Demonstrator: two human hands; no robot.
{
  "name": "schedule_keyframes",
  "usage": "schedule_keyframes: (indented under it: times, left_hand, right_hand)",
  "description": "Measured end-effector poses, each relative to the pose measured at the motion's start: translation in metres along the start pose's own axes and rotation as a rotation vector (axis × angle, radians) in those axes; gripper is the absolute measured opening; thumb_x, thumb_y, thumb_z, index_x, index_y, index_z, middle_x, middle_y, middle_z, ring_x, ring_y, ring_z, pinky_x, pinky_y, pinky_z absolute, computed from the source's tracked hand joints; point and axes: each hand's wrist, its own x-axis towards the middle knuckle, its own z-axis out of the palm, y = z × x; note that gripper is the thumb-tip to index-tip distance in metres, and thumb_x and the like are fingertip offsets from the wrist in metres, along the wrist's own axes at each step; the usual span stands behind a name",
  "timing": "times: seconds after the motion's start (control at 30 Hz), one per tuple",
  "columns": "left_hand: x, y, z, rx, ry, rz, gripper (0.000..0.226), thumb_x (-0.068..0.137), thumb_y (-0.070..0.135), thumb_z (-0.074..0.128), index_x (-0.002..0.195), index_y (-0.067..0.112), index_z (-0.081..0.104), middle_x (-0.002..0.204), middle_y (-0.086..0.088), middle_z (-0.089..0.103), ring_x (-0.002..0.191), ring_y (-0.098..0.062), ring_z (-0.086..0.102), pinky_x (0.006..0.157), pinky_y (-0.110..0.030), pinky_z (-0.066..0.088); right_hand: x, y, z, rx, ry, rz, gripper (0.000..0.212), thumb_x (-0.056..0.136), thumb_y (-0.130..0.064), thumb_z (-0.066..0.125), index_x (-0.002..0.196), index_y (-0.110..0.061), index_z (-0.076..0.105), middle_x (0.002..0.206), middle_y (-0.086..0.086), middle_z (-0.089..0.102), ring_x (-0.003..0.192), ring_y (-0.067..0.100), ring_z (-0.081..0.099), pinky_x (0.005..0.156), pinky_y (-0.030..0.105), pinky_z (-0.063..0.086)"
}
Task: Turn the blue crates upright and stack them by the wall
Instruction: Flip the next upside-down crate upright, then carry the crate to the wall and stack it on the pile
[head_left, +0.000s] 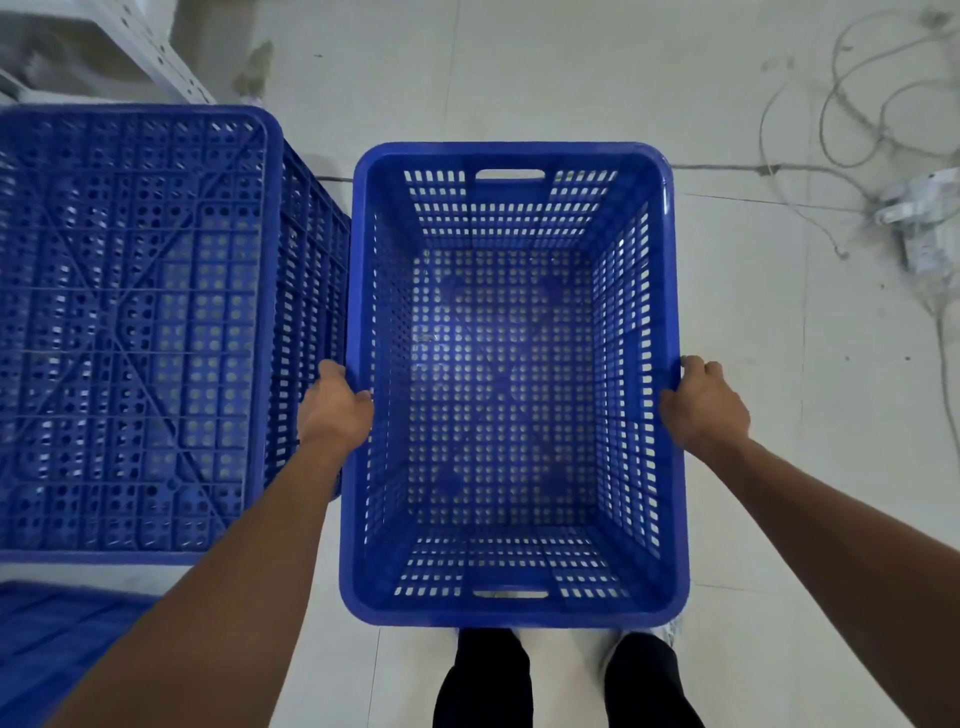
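Nearest the camera, the person's two legs in black trousers (485, 675) stand just behind the near end of the upright blue perforated plastic crate (514, 616), which partly covers the feet. To the near left of this crate a blurred blue plastic surface (62, 634) shows at the frame's corner; what it is cannot be told.

The upright crate is open side up, its holed floor and slotted walls in full view, with a handle slot in the near and the far end wall. The left hand (335, 408) grips the crate's left long rim about halfway along, thumb over the rim and fingers curled under its outer lip. The right hand (704, 405) grips the right long rim opposite it in the same way. Whether the crate rests on the pale tiled floor (519, 78) or is lifted off it cannot be told.

Just beside the crate's left wall sits a second blue perforated plastic crate (130, 332), turned bottom up, its ribbed underside facing the camera.

Beyond the crate's far right corner, loose white cables (852, 104) and a white socket block (919, 213) lie on the floor. Beyond its far left, past the overturned crate, stands a white perforated metal frame (156, 52).
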Motion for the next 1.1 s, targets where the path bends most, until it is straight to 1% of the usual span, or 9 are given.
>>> schedule_keyframes:
  times: [0.07, 0.13, 0.4, 0.5, 0.6, 0.73, 0.87, 0.97, 1.1]
  left_hand:
    - [0.001, 0.000, 0.000, 0.003, 0.000, -0.003, 0.044, 0.099, 0.021, 0.055, 0.136, 0.007, 0.038, 0.090, -0.008, 0.055, 0.069, -0.022, 0.053, 0.054, -0.034, 0.039]
    - [0.000, -0.002, 0.002, 0.008, -0.003, -0.006, 0.044, 0.098, 0.022, 0.056, 0.136, 0.007, 0.039, 0.091, -0.007, 0.055, 0.075, -0.024, 0.054, 0.060, -0.036, 0.044]
    - [-0.020, 0.006, -0.019, 0.014, -0.003, 0.036, 0.041, 0.098, 0.026, 0.056, 0.132, 0.008, 0.041, 0.104, -0.017, 0.063, 0.087, -0.033, 0.061, 0.070, -0.041, 0.052]
    - [-0.042, 0.013, -0.045, 0.006, -0.005, 0.054, 0.036, 0.097, 0.026, 0.057, 0.125, 0.007, 0.043, 0.091, -0.014, 0.062, 0.077, -0.029, 0.059, 0.063, -0.037, 0.048]
    - [-0.069, 0.021, -0.082, 0.022, 0.001, 0.065, 0.036, 0.097, 0.027, 0.057, 0.124, 0.007, 0.044, 0.081, -0.007, 0.057, 0.070, -0.024, 0.056, 0.056, -0.032, 0.044]
    - [-0.135, 0.037, -0.142, 0.050, -0.040, 0.078, 0.030, 0.097, 0.030, 0.059, 0.111, 0.009, 0.043, 0.087, -0.008, 0.057, 0.078, -0.027, 0.056, 0.066, -0.036, 0.048]
    - [-0.204, 0.045, -0.193, 0.014, -0.018, 0.055, 0.027, 0.094, 0.029, 0.061, 0.104, 0.007, 0.049, 0.088, -0.013, 0.061, 0.072, -0.023, 0.055, 0.059, -0.032, 0.040]
    - [-0.258, 0.048, -0.222, -0.045, 0.040, 0.021, 0.023, 0.090, 0.024, 0.062, 0.099, 0.005, 0.053, 0.092, -0.015, 0.064, 0.080, -0.030, 0.058, 0.066, -0.032, 0.043]
    - [-0.331, 0.052, -0.247, -0.130, 0.109, -0.050, 0.019, 0.085, 0.019, 0.060, 0.096, 0.005, 0.054, 0.091, -0.014, 0.063, 0.082, -0.030, 0.058, 0.068, -0.032, 0.042]
  right_hand:
    - [0.001, 0.002, -0.001, 0.039, -0.040, 0.054, 0.033, 0.097, -0.024, 0.044, 0.128, -0.013, 0.045, 0.115, 0.010, 0.061, 0.093, 0.031, 0.060, 0.074, 0.038, 0.047]
    - [0.001, 0.003, 0.001, 0.070, -0.061, 0.090, 0.029, 0.097, -0.029, 0.044, 0.123, -0.016, 0.045, 0.107, 0.009, 0.065, 0.089, 0.030, 0.063, 0.077, 0.042, 0.053]
    - [-0.022, 0.010, -0.022, 0.111, -0.033, 0.100, 0.026, 0.099, -0.030, 0.044, 0.118, -0.014, 0.044, 0.096, 0.005, 0.059, 0.085, 0.029, 0.063, 0.075, 0.040, 0.052]
    - [-0.043, 0.014, -0.047, 0.137, -0.040, 0.103, 0.026, 0.099, -0.032, 0.044, 0.117, -0.015, 0.045, 0.098, 0.004, 0.061, 0.087, 0.027, 0.064, 0.077, 0.042, 0.055]
    - [-0.067, 0.011, -0.086, 0.163, -0.014, 0.070, 0.026, 0.099, -0.031, 0.044, 0.119, -0.014, 0.047, 0.100, 0.004, 0.062, 0.083, 0.024, 0.060, 0.074, 0.038, 0.051]
    - [-0.116, 0.013, -0.157, 0.171, -0.013, 0.035, 0.027, 0.098, -0.028, 0.044, 0.120, -0.013, 0.049, 0.109, 0.008, 0.065, 0.082, 0.022, 0.054, 0.072, 0.034, 0.043]
    - [-0.164, 0.016, -0.219, 0.222, 0.012, -0.030, 0.029, 0.099, -0.026, 0.044, 0.123, -0.010, 0.049, 0.099, 0.004, 0.059, 0.080, 0.022, 0.052, 0.071, 0.033, 0.039]
    - [-0.199, 0.019, -0.258, 0.251, 0.038, -0.102, 0.031, 0.098, -0.025, 0.045, 0.124, -0.008, 0.050, 0.102, 0.006, 0.061, 0.079, 0.023, 0.052, 0.070, 0.033, 0.040]
    - [-0.236, 0.029, -0.298, 0.251, 0.121, -0.176, 0.027, 0.098, -0.028, 0.046, 0.114, -0.007, 0.051, 0.093, 0.007, 0.061, 0.074, 0.024, 0.053, 0.065, 0.033, 0.039]
